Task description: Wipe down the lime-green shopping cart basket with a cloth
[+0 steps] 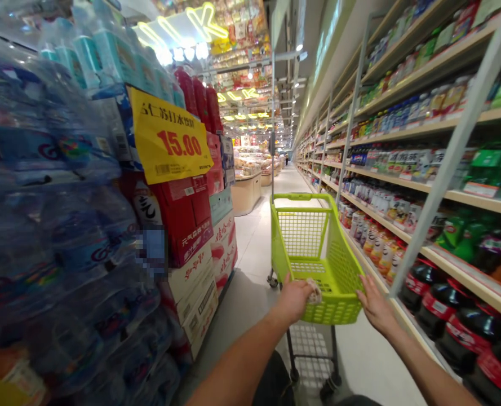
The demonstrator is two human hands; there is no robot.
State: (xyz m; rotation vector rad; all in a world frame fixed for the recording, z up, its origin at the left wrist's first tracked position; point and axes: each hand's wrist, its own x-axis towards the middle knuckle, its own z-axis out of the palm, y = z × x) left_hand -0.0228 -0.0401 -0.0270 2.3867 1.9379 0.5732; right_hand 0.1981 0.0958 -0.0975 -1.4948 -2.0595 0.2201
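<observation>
A lime-green plastic shopping cart (pixel 348 265) on a dark wheeled frame stands right in front of me. My left hand (pixel 295 299) is closed at the near left corner of its basket. Between those fingers is a small crumpled, pale pinkish thing (pixel 314 290), perhaps paper or cloth; its kind is unclear. At the near right corner, my right hand (pixel 373 303) has its fingers curled against the basket's side. The cart's bar (pixel 298 197) runs across its far end.
Long shelves (pixel 402 135) of bottled drinks line the right side, close to the cart. Stacked drink cartons (pixel 186 220) and shrink-wrapped water bottles (pixel 60 225) rise on the left, with a yellow price sign (pixel 172 138). The tiled aisle (pixel 286 180) runs ahead past a curved display counter (pixel 245 192).
</observation>
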